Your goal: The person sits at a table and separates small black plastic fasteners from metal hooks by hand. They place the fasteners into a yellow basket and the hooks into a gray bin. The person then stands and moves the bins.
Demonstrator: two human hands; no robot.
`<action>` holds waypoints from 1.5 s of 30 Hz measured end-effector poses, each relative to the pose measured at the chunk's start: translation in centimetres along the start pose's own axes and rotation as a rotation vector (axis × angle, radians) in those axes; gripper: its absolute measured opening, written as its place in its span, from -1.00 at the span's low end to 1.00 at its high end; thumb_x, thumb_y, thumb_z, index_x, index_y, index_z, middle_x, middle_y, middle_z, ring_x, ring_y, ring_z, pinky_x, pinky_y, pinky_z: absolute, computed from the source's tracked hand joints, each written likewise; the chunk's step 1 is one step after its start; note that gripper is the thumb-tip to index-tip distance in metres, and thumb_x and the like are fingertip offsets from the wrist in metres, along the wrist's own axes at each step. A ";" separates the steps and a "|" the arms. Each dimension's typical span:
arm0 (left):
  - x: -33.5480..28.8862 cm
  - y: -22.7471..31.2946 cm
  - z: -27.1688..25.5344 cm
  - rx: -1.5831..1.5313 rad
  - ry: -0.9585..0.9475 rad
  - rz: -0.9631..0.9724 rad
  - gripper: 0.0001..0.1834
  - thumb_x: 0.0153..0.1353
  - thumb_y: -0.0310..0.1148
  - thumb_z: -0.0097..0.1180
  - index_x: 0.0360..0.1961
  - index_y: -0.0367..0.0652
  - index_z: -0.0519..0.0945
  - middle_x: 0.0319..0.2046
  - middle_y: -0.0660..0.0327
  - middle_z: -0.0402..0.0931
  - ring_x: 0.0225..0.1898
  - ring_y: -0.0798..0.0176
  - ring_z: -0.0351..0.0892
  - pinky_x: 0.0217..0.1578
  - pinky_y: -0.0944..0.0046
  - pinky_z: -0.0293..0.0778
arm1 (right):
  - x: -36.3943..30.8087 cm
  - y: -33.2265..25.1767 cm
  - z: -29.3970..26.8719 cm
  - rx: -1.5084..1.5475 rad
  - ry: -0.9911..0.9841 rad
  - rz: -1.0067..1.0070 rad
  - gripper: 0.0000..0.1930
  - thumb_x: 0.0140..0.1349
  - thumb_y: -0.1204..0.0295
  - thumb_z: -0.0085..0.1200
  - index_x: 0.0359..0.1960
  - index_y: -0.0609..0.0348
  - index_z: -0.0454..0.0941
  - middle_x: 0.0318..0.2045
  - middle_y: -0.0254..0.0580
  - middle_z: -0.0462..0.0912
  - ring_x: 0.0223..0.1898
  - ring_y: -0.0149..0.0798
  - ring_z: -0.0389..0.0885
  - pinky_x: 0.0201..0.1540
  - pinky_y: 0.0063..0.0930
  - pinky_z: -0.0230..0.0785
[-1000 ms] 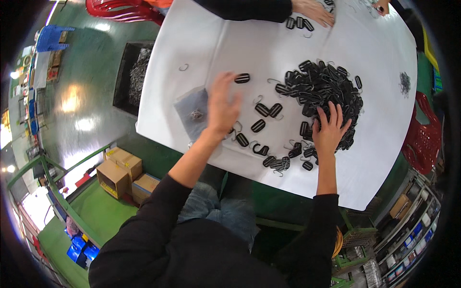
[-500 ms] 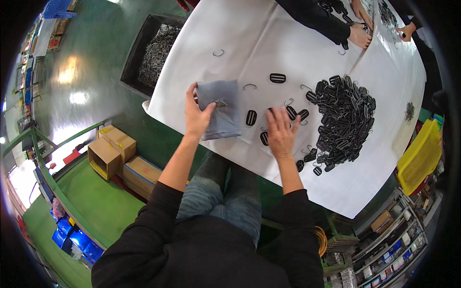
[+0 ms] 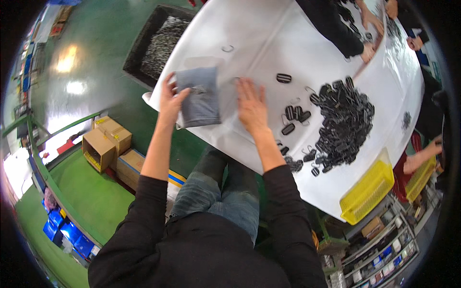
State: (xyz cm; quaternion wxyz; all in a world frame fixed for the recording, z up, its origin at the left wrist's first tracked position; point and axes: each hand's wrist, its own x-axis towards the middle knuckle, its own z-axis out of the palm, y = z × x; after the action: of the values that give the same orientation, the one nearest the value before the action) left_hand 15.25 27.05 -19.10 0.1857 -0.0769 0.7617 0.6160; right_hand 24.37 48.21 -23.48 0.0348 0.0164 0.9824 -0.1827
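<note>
My left hand (image 3: 171, 102) is closed on the left edge of a flat grey-blue bag (image 3: 204, 110), its thumb on top. A small cluster of thin metal pieces (image 3: 197, 90) shows at the bag's middle; whether they lie inside or on it I cannot tell. To the right of the bag, my right hand (image 3: 253, 109) is palm down with fingers stretched, over the white table (image 3: 269, 43). Its fingertips are by a thin metal hook (image 3: 236, 79), partly covered. Black slotted buckles (image 3: 284, 78) lie beyond that hand, several (image 3: 297, 114) with hooks among them.
A large heap of black buckles and hooks (image 3: 343, 125) covers the table's right part. Co-workers' hands (image 3: 369, 50) work at the far right. A yellow basket (image 3: 367, 187) is at the near right edge. Left of the table stands a dark crate (image 3: 158, 48) of metal hooks; cardboard boxes (image 3: 108, 141) stand lower left.
My left hand and the bag have shifted left. My right hand has moved left, toward the bag, away from the buckles. The yellow basket has come to the table's near right edge.
</note>
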 end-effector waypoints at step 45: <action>-12.8 -1.4 21.8 0.446 -0.589 0.376 -0.69 -0.01 -0.38 0.15 -0.18 -0.12 0.49 -0.24 0.17 0.46 -0.19 0.15 0.40 -0.19 0.23 0.33 | -35.6 12.2 -12.6 0.979 0.439 1.357 -0.45 0.08 0.45 0.12 0.09 0.38 0.21 -0.17 -0.12 0.49 -0.16 -0.32 0.44 -0.09 -0.51 0.28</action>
State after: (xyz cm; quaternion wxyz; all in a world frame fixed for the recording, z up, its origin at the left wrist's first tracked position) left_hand 31.60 46.34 -19.34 0.2922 0.2851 0.7915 0.4548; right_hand 59.65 63.44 -13.48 -0.0652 0.6476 0.5555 -0.5175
